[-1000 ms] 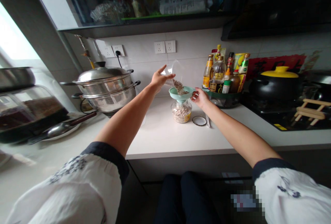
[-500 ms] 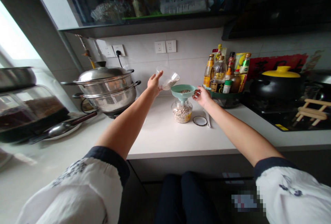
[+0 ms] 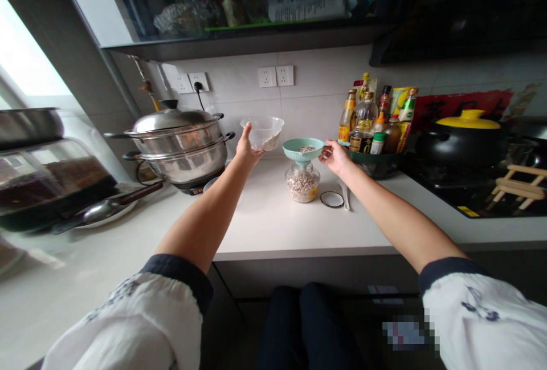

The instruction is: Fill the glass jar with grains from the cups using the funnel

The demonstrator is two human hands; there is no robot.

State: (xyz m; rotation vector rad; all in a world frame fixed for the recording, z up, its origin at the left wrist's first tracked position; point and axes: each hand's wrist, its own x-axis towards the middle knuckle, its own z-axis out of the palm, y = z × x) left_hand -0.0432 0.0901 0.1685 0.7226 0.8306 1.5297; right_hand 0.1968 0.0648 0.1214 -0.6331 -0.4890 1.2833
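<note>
My left hand (image 3: 247, 149) grips a clear plastic bowl (image 3: 265, 130) above the counter, nearly upright, with some pale flakes inside. To its right a mint-green funnel (image 3: 302, 156) sits in the mouth of a clear jar (image 3: 302, 186). The jar holds grain flakes, and more flakes lie in the funnel's cone. My right hand (image 3: 334, 157) pinches the funnel's edge at its right side. Beside the jar a round lid (image 3: 332, 199) lies on the counter, along with a pale spoon-like utensil (image 3: 345, 196).
A steel steamer pot (image 3: 183, 150) stands at left, near a ladle (image 3: 102, 212) on a plate. Sauce bottles (image 3: 366, 125) crowd a dark green tray (image 3: 376, 165) at right. A black pot with yellow lid (image 3: 464, 139) sits on the stove. Dark cabinets (image 3: 239, 39) overhang the counter.
The bowl was tipped over the funnel, pouring flakes. My left hand has since drawn it left and turned it back toward upright. My right hand stays at the funnel's edge.
</note>
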